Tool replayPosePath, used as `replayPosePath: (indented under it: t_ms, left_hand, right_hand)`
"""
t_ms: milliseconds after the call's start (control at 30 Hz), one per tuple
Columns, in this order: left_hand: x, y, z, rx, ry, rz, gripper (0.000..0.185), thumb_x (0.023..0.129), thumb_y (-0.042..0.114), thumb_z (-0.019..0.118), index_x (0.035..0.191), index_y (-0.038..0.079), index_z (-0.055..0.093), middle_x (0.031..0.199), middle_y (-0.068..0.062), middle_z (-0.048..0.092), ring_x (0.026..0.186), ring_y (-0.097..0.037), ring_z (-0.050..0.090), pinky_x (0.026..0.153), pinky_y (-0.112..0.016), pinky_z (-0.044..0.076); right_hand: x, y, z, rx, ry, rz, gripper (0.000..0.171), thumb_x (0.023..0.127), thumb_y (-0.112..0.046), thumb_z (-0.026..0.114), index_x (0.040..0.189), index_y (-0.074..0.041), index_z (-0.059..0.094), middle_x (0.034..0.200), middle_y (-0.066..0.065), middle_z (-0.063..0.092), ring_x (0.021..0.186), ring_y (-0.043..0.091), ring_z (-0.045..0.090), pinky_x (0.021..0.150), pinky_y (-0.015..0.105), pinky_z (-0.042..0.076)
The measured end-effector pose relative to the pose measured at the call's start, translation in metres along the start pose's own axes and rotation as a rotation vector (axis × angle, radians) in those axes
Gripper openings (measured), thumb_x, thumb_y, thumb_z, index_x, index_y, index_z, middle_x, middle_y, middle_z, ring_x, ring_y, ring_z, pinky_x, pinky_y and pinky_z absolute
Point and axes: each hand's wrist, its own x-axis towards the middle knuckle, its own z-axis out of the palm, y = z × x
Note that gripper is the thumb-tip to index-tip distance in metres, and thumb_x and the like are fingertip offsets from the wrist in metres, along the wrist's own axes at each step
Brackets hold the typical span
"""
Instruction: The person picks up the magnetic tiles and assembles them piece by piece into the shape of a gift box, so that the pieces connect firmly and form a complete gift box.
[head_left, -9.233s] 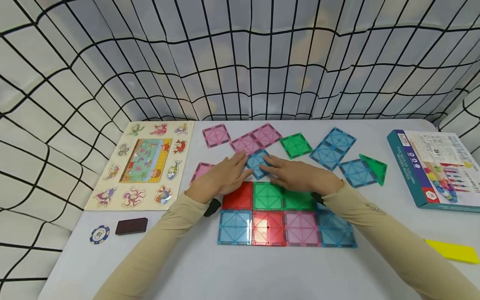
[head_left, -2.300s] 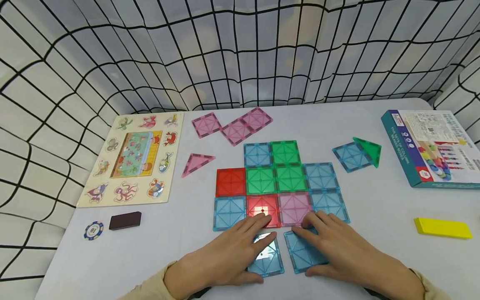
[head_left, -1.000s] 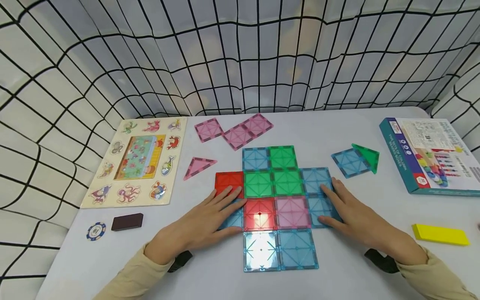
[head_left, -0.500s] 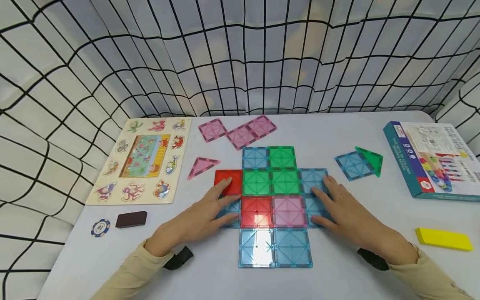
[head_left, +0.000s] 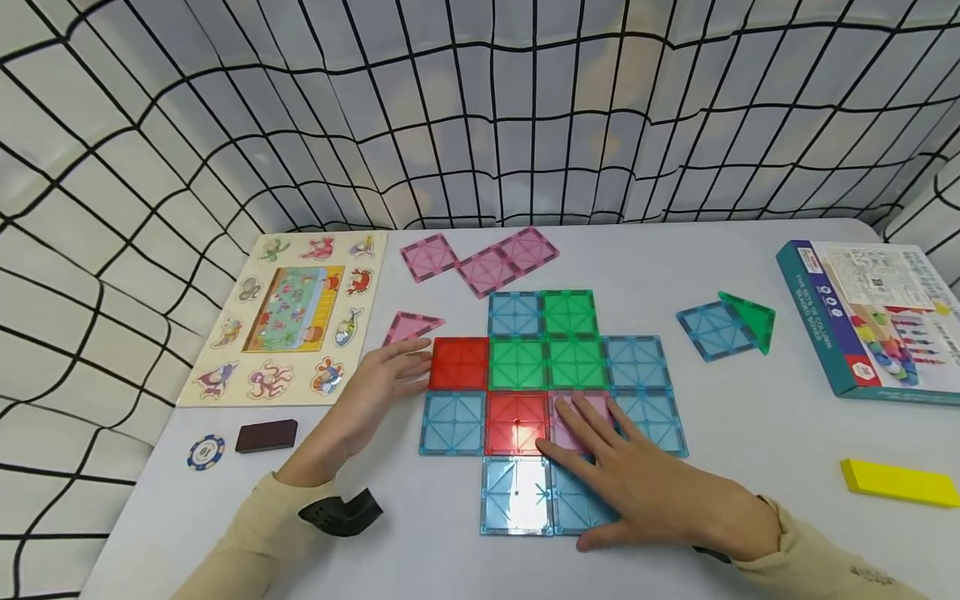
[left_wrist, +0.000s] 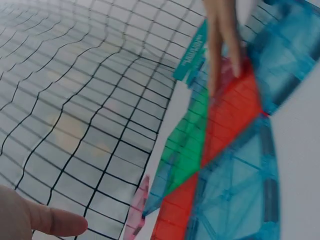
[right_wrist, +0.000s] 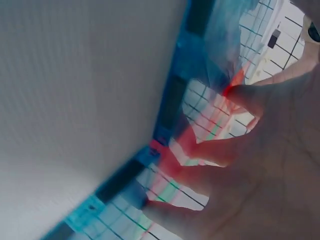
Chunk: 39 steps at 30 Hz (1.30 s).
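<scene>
Translucent magnetic tiles lie flat, edge to edge, in a cross-like layout. Its back row pairs a blue tile (head_left: 514,314) with a green tile (head_left: 568,312); a red tile (head_left: 459,363) ends the second row at left. Two blue tiles form the front, the left one (head_left: 516,497) glaring with reflected light. My right hand (head_left: 645,492) rests with spread fingers over the pink tile (head_left: 561,429) and the front right blue tile (head_left: 573,504), partly covering both. My left hand (head_left: 378,387) is just left of the red tile, holding nothing, near a pink triangle tile (head_left: 408,325).
Loose pink tiles (head_left: 487,271) lie at the back. A blue tile (head_left: 716,331) and green triangle (head_left: 753,321) are at right, near a boxed set (head_left: 892,317) and yellow block (head_left: 900,482). At left are a picture board (head_left: 367,283), dark block (head_left: 266,436) and poker chip (head_left: 206,452).
Several blue and green tiles have joined the layout at back, right and front. Lately my left hand has lifted off leftward, and my right hand has shifted from the right-side blue tiles toward the middle.
</scene>
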Motion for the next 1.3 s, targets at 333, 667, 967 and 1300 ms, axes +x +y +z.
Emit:
replayPosePath:
  t_ms: [333, 667, 967, 1300]
  left_hand:
    - [0.001, -0.002, 0.002, -0.124, 0.008, -0.016, 0.054, 0.112, 0.015, 0.027, 0.162, -0.005, 0.022, 0.163, -0.027, 0.032, 0.147, -0.044, 0.038, 0.121, -0.054, 0.034]
    - [0.004, -0.014, -0.001, -0.041, -0.064, -0.04, 0.058, 0.112, 0.02, 0.043, 0.159, -0.011, 0.028, 0.163, -0.025, 0.035, 0.146, -0.041, 0.043, 0.118, -0.042, 0.04]
    - [0.009, -0.009, 0.006, 0.119, -0.064, -0.052, 0.045, 0.11, 0.019, 0.053, 0.142, -0.013, 0.056, 0.15, -0.024, 0.054, 0.125, -0.032, 0.06, 0.091, -0.028, 0.059]
    - [0.013, 0.006, 0.008, 0.155, -0.065, -0.063, 0.042, 0.108, 0.026, 0.059, 0.127, -0.01, 0.069, 0.136, -0.022, 0.064, 0.084, -0.016, 0.065, 0.088, -0.025, 0.058]
  right_hand:
    - [-0.003, 0.0, 0.011, -0.019, 0.055, -0.003, 0.101, 0.09, -0.077, 0.057, 0.168, -0.021, 0.024, 0.175, 0.017, 0.006, 0.159, 0.044, 0.007, 0.12, 0.073, 0.012]
    - [-0.004, -0.005, 0.006, -0.037, 0.013, 0.025, 0.099, 0.09, -0.073, 0.063, 0.167, -0.02, 0.03, 0.174, 0.018, 0.011, 0.158, 0.044, 0.013, 0.12, 0.072, 0.018]
    - [-0.003, -0.017, 0.004, -0.307, 0.035, -0.062, 0.082, 0.101, -0.066, 0.054, 0.16, -0.01, 0.043, 0.164, 0.024, 0.035, 0.149, 0.044, 0.037, 0.114, 0.06, 0.042]
    - [0.001, -0.033, 0.003, -0.721, 0.033, -0.233, 0.063, 0.103, -0.055, 0.059, 0.146, -0.008, 0.061, 0.141, 0.02, 0.063, 0.129, 0.037, 0.063, 0.099, 0.041, 0.058]
